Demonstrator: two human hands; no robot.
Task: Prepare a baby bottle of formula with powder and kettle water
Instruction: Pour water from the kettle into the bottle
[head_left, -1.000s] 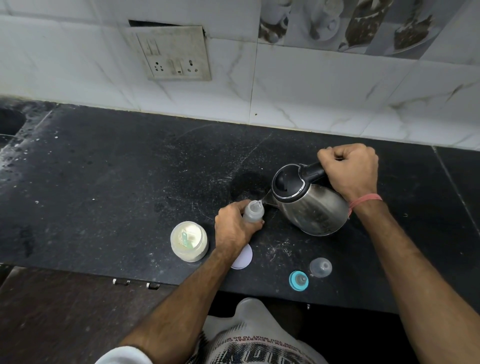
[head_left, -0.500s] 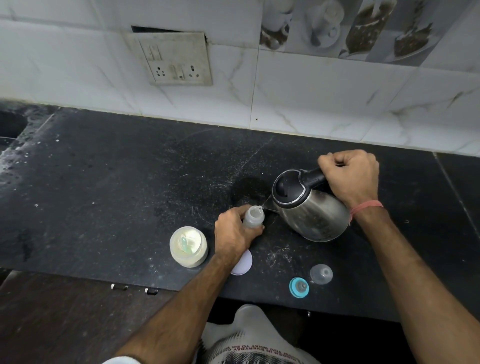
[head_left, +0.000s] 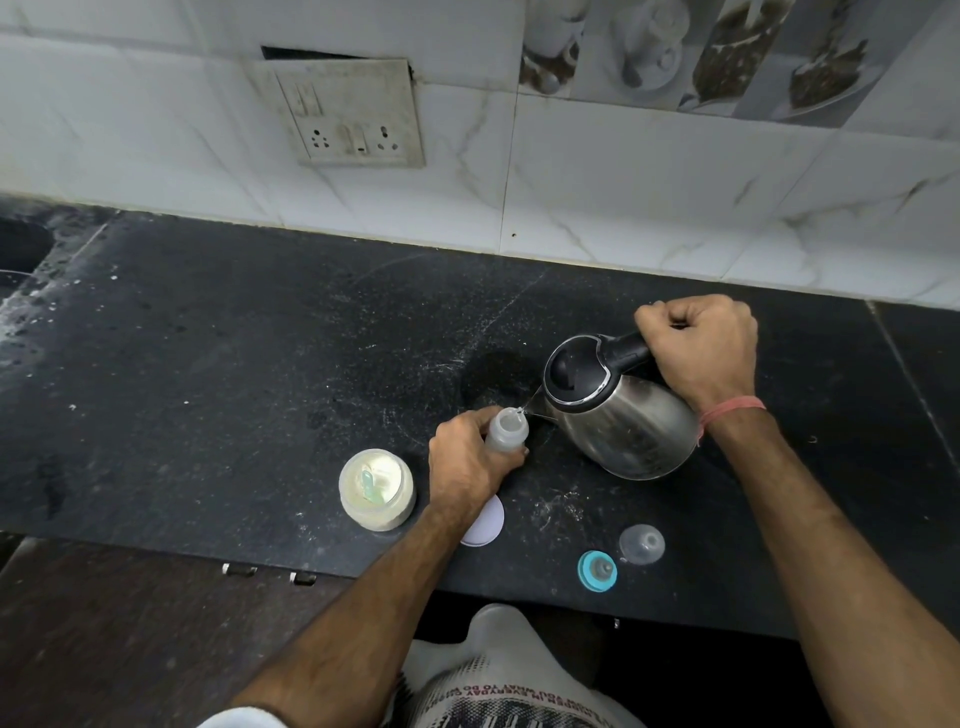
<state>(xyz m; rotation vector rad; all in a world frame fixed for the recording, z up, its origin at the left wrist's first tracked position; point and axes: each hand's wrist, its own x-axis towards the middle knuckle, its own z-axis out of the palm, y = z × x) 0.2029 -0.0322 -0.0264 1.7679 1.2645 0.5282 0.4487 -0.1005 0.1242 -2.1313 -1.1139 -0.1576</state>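
Steel kettle (head_left: 631, 434), black lid; black speckled counter (head_left: 234, 364); teal ring (head_left: 597, 570); white marbled tiles (head_left: 649, 182).

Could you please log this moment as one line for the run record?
step: pouring water | right hand: tilting kettle | left hand: steadying bottle on counter | powder jar: open

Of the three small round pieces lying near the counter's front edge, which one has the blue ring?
The blue-ringed teat collar, the piece nearest the front edge. The clear cap beside it is see-through, and the white lid lies partly under the left wrist.

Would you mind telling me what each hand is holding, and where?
Left hand grips the bottle around its body; right hand grips the kettle by its black handle.
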